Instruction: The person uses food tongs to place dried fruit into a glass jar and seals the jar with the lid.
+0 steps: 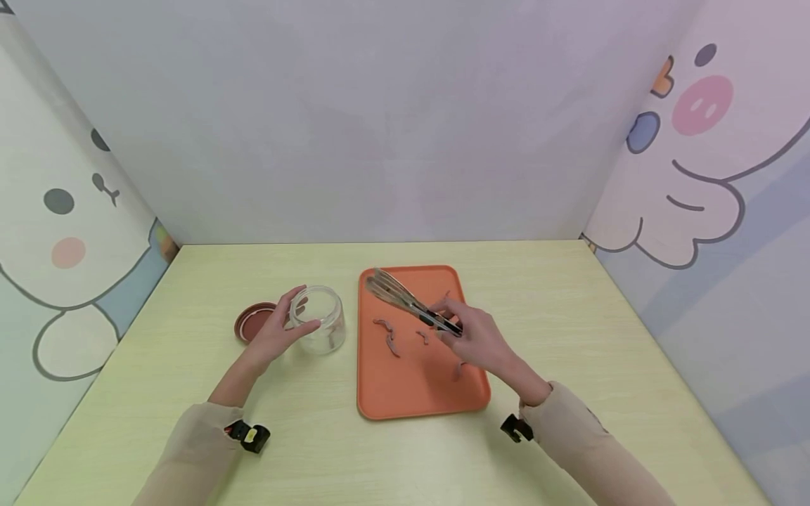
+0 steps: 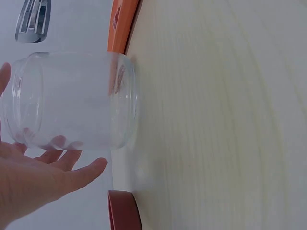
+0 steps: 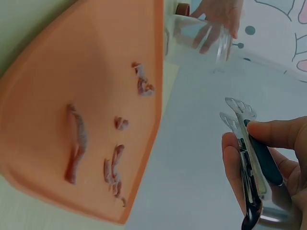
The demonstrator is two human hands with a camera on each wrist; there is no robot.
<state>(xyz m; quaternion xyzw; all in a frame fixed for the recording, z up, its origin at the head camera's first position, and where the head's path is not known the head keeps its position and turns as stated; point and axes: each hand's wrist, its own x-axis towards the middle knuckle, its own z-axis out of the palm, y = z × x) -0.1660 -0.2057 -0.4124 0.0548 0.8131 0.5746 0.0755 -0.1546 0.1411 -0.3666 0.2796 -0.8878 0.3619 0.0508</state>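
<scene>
My left hand (image 1: 278, 334) grips a clear glass jar (image 1: 327, 339) near its rim, with the thumb on the near side and the fingers round the far side. The jar stands upright and lidless just left of the orange tray (image 1: 380, 393). In my right hand (image 1: 471, 337) is a pair of metal tongs (image 1: 405, 299) with dark grips, held over the tray. In the right wrist view the tongs' slotted tips (image 3: 235, 112) are slightly apart, with nothing between them. Several thin, curled pinkish-grey strips (image 3: 79, 143) lie scattered on the tray.
A reddish-brown round lid (image 1: 253, 322) lies on the table behind my left hand. The pale wood-grain table (image 1: 557, 295) extends on both sides of the tray. A plain back wall and side panels with cartoon animals (image 1: 702, 140) enclose the table.
</scene>
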